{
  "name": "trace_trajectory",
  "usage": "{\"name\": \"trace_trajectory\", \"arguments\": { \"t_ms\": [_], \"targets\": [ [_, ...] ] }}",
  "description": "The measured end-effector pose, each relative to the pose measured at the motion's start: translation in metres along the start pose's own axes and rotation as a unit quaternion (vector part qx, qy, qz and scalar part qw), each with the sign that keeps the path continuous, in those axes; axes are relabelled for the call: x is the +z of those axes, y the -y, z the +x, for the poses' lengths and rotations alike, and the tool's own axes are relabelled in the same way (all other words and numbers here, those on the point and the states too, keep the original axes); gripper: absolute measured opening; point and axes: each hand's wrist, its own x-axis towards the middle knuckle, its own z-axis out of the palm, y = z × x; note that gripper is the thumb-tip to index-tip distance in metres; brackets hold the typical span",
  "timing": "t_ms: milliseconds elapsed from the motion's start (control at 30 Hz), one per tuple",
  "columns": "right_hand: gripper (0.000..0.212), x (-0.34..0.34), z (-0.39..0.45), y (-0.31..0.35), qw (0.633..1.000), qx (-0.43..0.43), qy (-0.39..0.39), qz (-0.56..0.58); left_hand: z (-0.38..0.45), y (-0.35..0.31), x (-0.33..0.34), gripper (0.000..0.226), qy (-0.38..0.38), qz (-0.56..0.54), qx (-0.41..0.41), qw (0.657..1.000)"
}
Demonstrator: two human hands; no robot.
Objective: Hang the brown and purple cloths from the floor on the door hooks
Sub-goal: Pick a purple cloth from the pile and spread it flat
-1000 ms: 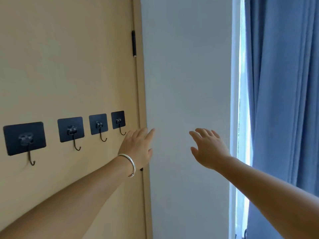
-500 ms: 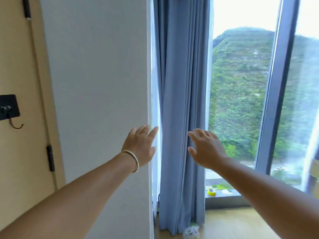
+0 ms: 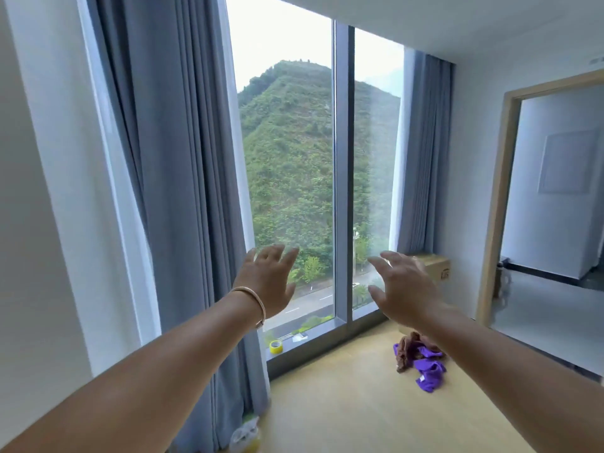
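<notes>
While both cloths lie on the floor, nothing of the hanging looks done yet. The crumpled brown cloth (image 3: 412,347) and the bright purple cloth (image 3: 428,367) are tangled together in one small heap on the pale yellow wooden floor (image 3: 343,403), near the tall floor-to-ceiling window (image 3: 287,178) and not far from the open wood-framed doorway (image 3: 500,204) on the right. The brown one lies partly over the purple one, so they touch.

The person's left hand (image 3: 269,282), a thin metal bangle (image 3: 253,300) on its wrist, is raised in front of the glass with fingers spread and holds nothing. The right hand (image 3: 403,287) is held out the same way, fingers loose and apart, empty too, well above the heap.

No door hooks are in sight from this angle. By my reckoning everything is left: go over to the heap, pick up the cloths, carry them to the hooks, and hang each one. The grey-blue curtains (image 3: 183,191) hang drawn aside.
</notes>
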Motion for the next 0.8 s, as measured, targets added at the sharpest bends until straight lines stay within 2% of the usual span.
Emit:
{"name": "trace_trajectory", "arguments": {
  "t_ms": [400,800],
  "targets": [
    [0.056,-0.044,-0.120,-0.216,0.981,0.172,0.027,-0.088,0.072,-0.240,0.007,0.072,-0.016,-0.069,0.169,0.983],
    [0.054,-0.102,-0.224,-0.342,0.937,0.306,0.054,-0.162,0.097,-0.430,0.001,0.070,-0.064,-0.160,0.295,0.940]
  ]
}}
